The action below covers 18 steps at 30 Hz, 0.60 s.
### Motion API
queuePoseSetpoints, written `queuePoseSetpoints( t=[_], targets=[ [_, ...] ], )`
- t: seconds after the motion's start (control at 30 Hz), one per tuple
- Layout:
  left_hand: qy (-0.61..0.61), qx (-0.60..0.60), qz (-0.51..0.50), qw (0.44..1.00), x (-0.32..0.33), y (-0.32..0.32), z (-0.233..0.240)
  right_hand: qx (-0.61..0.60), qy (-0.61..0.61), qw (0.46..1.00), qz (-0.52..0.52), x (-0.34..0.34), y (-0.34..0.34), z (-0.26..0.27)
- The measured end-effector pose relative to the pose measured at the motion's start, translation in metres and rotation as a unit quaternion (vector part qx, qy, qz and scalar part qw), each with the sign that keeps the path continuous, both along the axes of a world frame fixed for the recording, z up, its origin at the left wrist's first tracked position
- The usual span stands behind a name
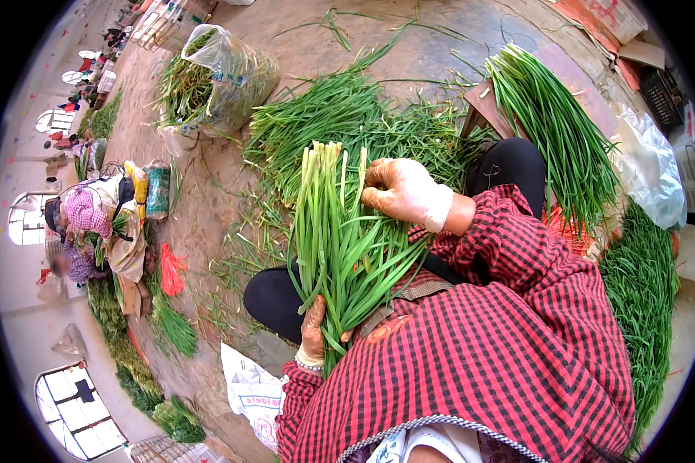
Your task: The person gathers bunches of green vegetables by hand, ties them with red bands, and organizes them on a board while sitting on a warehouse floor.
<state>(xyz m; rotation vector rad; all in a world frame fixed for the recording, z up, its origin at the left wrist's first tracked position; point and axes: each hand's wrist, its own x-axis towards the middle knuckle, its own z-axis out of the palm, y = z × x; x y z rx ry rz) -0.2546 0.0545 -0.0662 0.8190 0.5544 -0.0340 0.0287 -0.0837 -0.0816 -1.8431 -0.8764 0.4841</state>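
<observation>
My left hand (313, 330) is wrapped around the leafy lower part of a bunch of green garlic chives (330, 231) over my lap. Its pale cut stem ends point away from me. At the right side of those stem ends is my right hand (399, 188), in a thin, stained glove, with thumb and fingers curled together. Its fingertips pinch a chive stalk (362, 168) that stands slightly apart from the bunch. Beyond both hands, a loose heap of chives (324, 116) lies on the floor.
A clear plastic bag (243, 75) of trimmings stands beyond the heap. On the right, more chives (550, 127) lie across a low wooden stool (480, 107), near red ties (564, 228). A white sack (252, 393) lies at left. Two people (90, 231) work farther off.
</observation>
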Motion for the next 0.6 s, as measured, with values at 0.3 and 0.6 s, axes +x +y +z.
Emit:
queuePoseSetpoints(
  t=[0.3,0.6],
  targets=[
    [-0.03,0.009,-0.037,0.999,0.0,0.002,-0.003,-0.022,-0.184,0.974,-0.13,0.031,-0.013,-0.025],
    [-0.124,-0.115,-0.051,0.984,-0.017,0.017,-0.019,-0.239,-0.178,0.909,-0.293,0.167,-0.094,-0.015]
  ],
)
